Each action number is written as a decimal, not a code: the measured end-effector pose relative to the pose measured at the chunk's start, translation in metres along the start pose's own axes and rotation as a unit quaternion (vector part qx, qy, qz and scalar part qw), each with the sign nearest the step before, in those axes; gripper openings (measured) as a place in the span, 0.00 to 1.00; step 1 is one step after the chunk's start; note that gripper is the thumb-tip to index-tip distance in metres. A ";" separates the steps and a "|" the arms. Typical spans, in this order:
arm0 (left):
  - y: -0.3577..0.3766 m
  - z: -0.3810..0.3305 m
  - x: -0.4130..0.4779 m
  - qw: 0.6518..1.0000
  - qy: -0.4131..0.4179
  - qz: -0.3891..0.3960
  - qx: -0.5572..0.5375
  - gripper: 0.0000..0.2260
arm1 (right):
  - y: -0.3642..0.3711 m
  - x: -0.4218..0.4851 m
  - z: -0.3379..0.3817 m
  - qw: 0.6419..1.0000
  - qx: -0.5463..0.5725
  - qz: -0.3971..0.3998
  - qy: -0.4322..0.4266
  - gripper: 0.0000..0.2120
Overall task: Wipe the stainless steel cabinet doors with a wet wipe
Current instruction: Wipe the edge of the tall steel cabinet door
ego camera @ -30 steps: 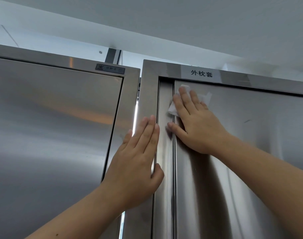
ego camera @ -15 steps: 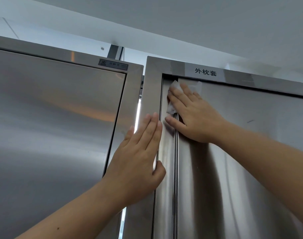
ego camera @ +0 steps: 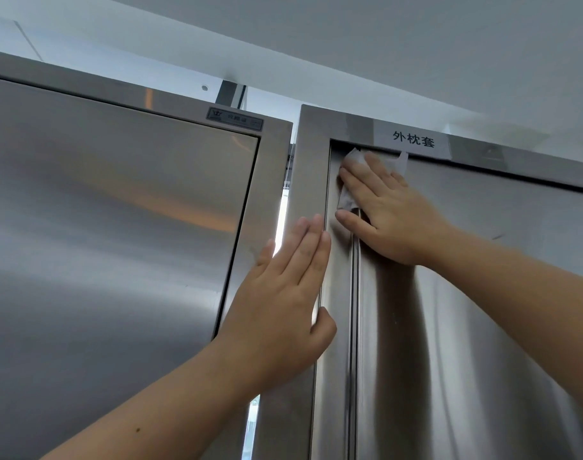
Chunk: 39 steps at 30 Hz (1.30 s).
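Brushed steel cabinet doors [ego camera: 117, 244] beneath a plain grey ceiling [ego camera: 383, 34]

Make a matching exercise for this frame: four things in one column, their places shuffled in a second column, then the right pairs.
Things:
1. wet wipe
2. left hand
3. white label
4. nameplate

Places:
A. flat on the left frame post of the right cabinet
B. top right corner of the left cabinet
C. under the right hand, at the top left corner of the right door
D. top rail of the right cabinet, above the door

Pairs: 1-C, 2-A, 3-D, 4-B
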<state>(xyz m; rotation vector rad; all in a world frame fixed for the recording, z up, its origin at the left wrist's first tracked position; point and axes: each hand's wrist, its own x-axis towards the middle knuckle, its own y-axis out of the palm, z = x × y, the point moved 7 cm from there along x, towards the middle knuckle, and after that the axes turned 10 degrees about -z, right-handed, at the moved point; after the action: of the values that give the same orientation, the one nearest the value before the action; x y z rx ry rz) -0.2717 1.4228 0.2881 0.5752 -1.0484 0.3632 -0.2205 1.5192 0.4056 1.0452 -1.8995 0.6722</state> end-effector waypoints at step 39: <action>-0.001 -0.001 0.001 1.000 0.000 -0.004 -0.005 0.32 | 0.002 -0.004 0.002 0.998 0.042 -0.019 0.034 0.35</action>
<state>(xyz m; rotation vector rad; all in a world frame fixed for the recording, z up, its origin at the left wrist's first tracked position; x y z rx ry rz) -0.2701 1.4226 0.2888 0.5701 -1.0470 0.3504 -0.2214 1.5201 0.4014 1.0937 -1.8013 0.7617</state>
